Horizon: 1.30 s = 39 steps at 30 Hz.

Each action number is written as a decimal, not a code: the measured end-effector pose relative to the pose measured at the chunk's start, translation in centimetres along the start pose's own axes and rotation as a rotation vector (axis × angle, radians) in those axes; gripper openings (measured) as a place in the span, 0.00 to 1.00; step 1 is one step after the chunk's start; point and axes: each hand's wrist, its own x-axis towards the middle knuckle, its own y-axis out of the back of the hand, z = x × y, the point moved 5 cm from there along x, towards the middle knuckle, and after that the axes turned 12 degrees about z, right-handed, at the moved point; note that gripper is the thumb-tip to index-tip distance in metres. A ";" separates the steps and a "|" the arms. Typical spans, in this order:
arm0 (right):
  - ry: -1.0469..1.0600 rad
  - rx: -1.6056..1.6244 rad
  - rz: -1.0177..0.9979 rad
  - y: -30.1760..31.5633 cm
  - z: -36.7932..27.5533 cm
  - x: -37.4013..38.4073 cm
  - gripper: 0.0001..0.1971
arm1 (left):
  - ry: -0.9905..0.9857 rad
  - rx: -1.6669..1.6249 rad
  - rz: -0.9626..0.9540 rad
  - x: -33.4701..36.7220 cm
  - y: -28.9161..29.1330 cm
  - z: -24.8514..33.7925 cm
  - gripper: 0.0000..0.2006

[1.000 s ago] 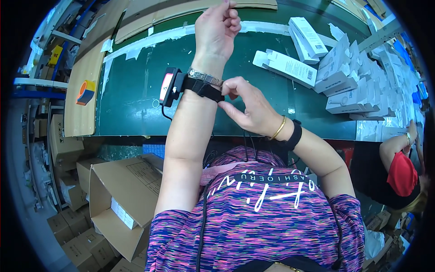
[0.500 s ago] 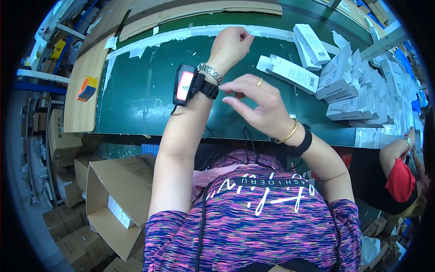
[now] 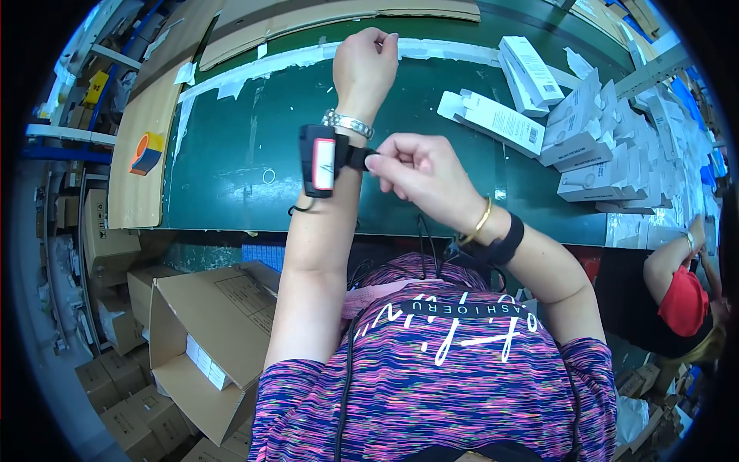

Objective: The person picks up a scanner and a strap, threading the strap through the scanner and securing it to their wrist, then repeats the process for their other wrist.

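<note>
Your left hand point(image 3: 363, 73) curls, seemingly empty; your right hand point(image 3: 427, 175) pinches the soft-looking strap point(image 3: 356, 157), best held at three o'clock.

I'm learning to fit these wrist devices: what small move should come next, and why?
Probably a gentle tug on the strap to snug it: the right hand seems to pinch it beside the left wrist, where the device sits, while the left hand is loosely curled with nothing visible in it.
</note>
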 end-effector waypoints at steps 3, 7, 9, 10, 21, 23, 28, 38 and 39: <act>0.081 0.002 -0.030 -0.2 -0.6 -1.6 0.08 | 0.187 -0.207 -0.085 0.3 0.1 -0.4 0.14; 0.156 0.022 -0.048 0.0 -0.9 -2.8 0.07 | 0.363 -0.468 -0.142 0.0 0.0 -0.4 0.13; 0.171 0.030 -0.043 0.0 -1.1 -2.9 0.07 | 0.407 -0.569 -0.155 -0.2 -0.3 -0.3 0.12; 0.288 -0.039 -0.039 -0.1 -1.8 -3.1 0.07 | 0.409 -0.569 -0.157 -0.3 -0.4 -0.2 0.12; 0.084 0.004 -0.052 0.5 0.2 -1.2 0.08 | 0.937 -1.374 -0.244 -0.8 -1.3 -0.8 0.10; 0.074 0.040 -0.045 -0.1 0.4 -1.3 0.09 | 0.979 -1.440 -0.281 -0.7 -1.6 -0.9 0.09; 0.074 0.082 -0.010 0.0 1.7 -1.0 0.11 | 1.019 -1.538 -0.335 -0.8 -2.3 -0.8 0.07; 0.768 -0.500 0.216 0.6 -1.3 -1.4 0.12 | 0.719 -1.295 -0.079 -1.3 -0.7 0.3 0.10; 0.807 -0.471 0.182 0.3 -1.4 -1.6 0.14 | 0.704 -1.226 -0.072 -1.5 -0.8 0.5 0.10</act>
